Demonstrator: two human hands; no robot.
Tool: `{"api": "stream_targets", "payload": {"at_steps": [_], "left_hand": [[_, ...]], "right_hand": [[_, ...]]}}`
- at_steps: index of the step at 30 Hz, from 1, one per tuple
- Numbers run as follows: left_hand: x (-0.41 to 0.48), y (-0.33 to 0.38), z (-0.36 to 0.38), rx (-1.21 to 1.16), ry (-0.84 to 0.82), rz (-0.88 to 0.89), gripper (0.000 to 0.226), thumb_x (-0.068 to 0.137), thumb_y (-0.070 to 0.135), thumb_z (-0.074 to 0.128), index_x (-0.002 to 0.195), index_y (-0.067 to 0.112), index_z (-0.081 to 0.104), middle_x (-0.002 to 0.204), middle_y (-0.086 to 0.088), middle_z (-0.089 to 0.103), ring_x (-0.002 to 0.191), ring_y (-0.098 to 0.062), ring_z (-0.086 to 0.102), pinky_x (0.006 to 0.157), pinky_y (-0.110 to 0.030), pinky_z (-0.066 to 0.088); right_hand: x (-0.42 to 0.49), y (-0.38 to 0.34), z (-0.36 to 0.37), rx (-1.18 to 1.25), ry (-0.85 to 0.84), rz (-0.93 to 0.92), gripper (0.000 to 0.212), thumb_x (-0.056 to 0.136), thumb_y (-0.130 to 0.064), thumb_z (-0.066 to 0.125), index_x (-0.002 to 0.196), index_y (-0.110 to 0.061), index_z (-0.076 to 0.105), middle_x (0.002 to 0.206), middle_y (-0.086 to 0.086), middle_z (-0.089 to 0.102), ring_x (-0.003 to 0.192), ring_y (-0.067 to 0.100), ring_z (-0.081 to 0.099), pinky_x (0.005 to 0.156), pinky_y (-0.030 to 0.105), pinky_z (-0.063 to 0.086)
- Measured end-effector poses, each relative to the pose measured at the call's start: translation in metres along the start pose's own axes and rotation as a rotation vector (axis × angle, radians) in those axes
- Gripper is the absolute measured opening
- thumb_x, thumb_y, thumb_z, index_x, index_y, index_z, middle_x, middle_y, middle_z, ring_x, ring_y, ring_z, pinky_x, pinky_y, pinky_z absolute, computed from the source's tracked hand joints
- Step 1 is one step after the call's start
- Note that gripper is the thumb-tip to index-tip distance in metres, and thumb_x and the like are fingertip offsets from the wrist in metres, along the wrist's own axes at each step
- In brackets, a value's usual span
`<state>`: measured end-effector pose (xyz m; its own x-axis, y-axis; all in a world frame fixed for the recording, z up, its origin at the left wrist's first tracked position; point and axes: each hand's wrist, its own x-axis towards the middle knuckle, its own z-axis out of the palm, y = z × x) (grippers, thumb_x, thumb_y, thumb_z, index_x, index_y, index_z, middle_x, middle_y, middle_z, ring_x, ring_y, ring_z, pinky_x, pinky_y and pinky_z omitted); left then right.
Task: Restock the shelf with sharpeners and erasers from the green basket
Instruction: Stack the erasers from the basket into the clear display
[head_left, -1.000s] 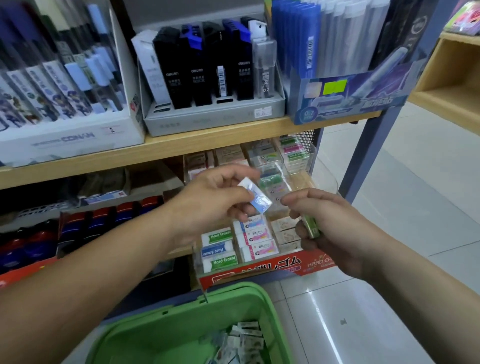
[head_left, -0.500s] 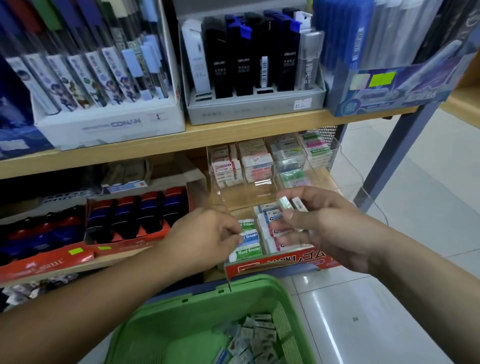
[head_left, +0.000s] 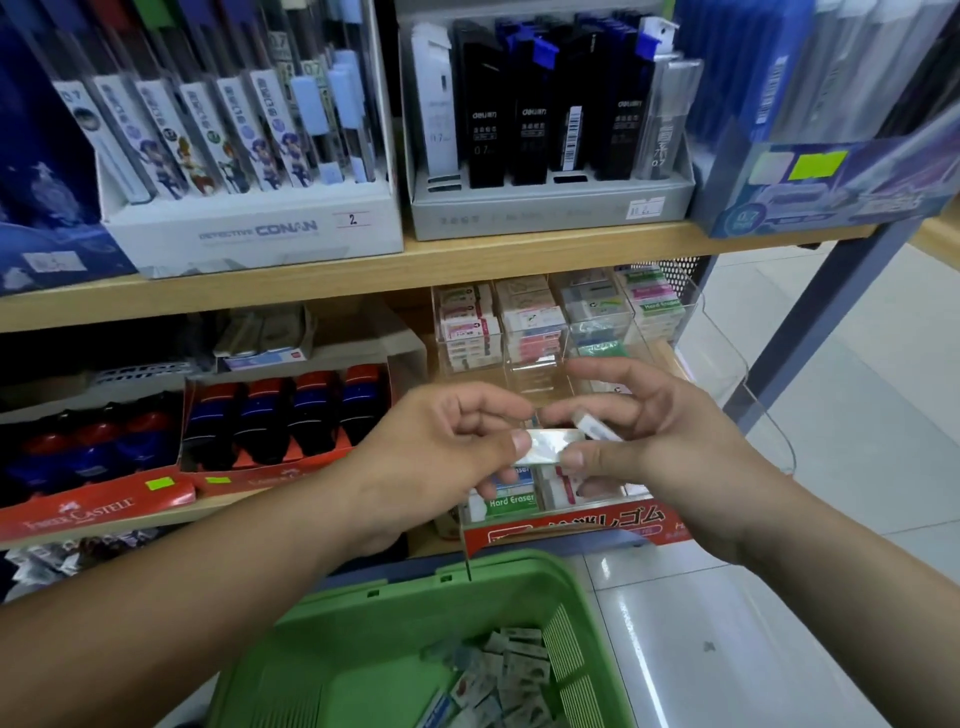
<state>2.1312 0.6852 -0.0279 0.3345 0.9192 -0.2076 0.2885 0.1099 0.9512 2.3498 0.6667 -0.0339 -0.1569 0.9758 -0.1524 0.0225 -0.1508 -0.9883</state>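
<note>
item: small glossy white wrapped eraser (head_left: 545, 446), rectangular, held level above the front edge of the lower wooden shelf (head_left: 234, 501). left hand (head_left: 441, 441) pinches its left end; right hand (head_left: 660, 436) pinches its right end and also grips a second white eraser (head_left: 597, 427).
below: green slotted plastic basket (head_left: 415, 587), loose wrapped erasers (head_left: 509, 670) in its right corner.
red card display box (head_left: 571, 527), "hard eraser" packs.
upper wooden shelf (head_left: 467, 254): white "detective conan" box (head_left: 249, 228) marked "2"; black "deli" 0.7 cases (head_left: 530, 130).
left: red "faber-castell" tray (head_left: 78, 514).
glossy pale floor tiles (head_left: 779, 623).
</note>
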Motion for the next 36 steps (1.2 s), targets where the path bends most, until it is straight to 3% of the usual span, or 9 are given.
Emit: {"api": "stream_targets", "payload": {"at_steps": [5,9,11,16,19,21,25,29,36], "left_hand": [[0.001,-0.005,-0.004,-0.030,0.007,-0.014,0.022,0.096,0.007,0.070,0.115,0.018,0.072,0.100,-0.004,0.078,0.084,-0.018,0.075,0.072,-0.026,0.060],[0.001,-0.004,-0.001,-0.054,0.008,-0.009,0.019,0.093,0.003,0.072,0.110,0.013,0.074,0.096,-0.007,0.078,0.082,-0.019,0.076,0.074,-0.025,0.061],[0.001,-0.003,0.002,-0.063,0.017,-0.006,0.017,0.091,0.002,0.075,0.105,0.010,0.075,0.095,-0.008,0.078,0.081,-0.022,0.077,0.073,-0.026,0.062],[0.004,-0.007,0.008,0.081,0.038,-0.006,0.015,0.088,0.005,0.078,0.101,0.012,0.074,0.091,-0.007,0.077,0.080,-0.024,0.078,0.077,-0.039,0.065],[0.008,-0.002,0.020,0.125,0.028,0.011,0.014,0.089,0.006,0.079,0.100,0.013,0.074,0.091,-0.008,0.077,0.079,-0.025,0.078,0.078,-0.042,0.065],[0.015,0.006,0.029,0.193,0.023,0.055,0.013,0.088,0.008,0.080,0.097,0.015,0.074,0.089,-0.004,0.076,0.078,-0.022,0.077,0.074,-0.037,0.065],[0.042,0.028,0.057,0.381,-0.028,0.135,0.008,0.087,0.014,0.083,0.090,0.018,0.076,0.083,0.004,0.076,0.075,-0.009,0.073,0.068,-0.024,0.061],[0.072,0.025,0.085,0.615,-0.068,0.161,0.013,0.084,0.020,0.084,0.076,0.026,0.077,0.077,0.014,0.074,0.073,-0.002,0.070,0.077,-0.034,0.063],[0.083,0.022,0.101,0.987,-0.065,0.187,0.009,0.083,0.026,0.079,0.076,0.032,0.076,0.074,0.019,0.070,0.073,-0.001,0.065,0.073,-0.032,0.061]], "right_hand": [[0.000,0.005,-0.010,0.008,0.046,0.009,0.038,0.092,0.005,0.069,0.122,-0.018,0.069,0.102,0.002,0.080,0.069,0.024,0.068,0.054,0.035,0.052],[0.002,0.010,-0.011,0.040,0.058,0.008,0.023,0.093,-0.001,0.072,0.110,-0.015,0.077,0.067,0.009,0.060,0.055,0.021,0.046,0.048,0.031,0.039],[0.004,0.009,-0.012,0.048,0.112,0.008,0.019,0.092,-0.001,0.073,0.106,-0.013,0.078,0.063,0.010,0.054,0.053,0.020,0.045,0.049,0.030,0.038],[0.006,0.006,-0.032,0.097,0.366,0.039,0.031,0.092,0.004,0.060,0.105,-0.016,0.079,0.068,0.011,0.056,0.059,0.023,0.047,0.058,0.036,0.042],[0.001,-0.001,-0.043,0.015,0.470,0.032,0.029,0.095,0.001,0.062,0.103,-0.022,0.078,0.082,0.005,0.073,0.064,0.021,0.064,0.056,0.027,0.052],[-0.003,-0.003,-0.047,-0.024,0.500,0.001,0.025,0.095,-0.006,0.070,0.107,-0.026,0.077,0.089,-0.002,0.079,0.071,0.016,0.075,0.054,0.022,0.056],[-0.012,-0.004,-0.057,-0.018,0.620,0.001,0.020,0.085,-0.015,0.085,0.103,-0.022,0.078,0.087,0.002,0.079,0.075,0.021,0.078,0.062,0.034,0.062],[-0.020,-0.005,-0.067,0.059,0.641,0.012,0.016,0.083,-0.008,0.085,0.097,-0.011,0.077,0.081,0.005,0.079,0.062,0.015,0.075,0.046,0.020,0.052],[-0.031,0.004,-0.086,0.128,0.614,0.048,0.017,0.089,-0.012,0.081,0.104,-0.009,0.073,0.082,0.003,0.079,0.069,0.022,0.078,0.053,0.032,0.061]]}}
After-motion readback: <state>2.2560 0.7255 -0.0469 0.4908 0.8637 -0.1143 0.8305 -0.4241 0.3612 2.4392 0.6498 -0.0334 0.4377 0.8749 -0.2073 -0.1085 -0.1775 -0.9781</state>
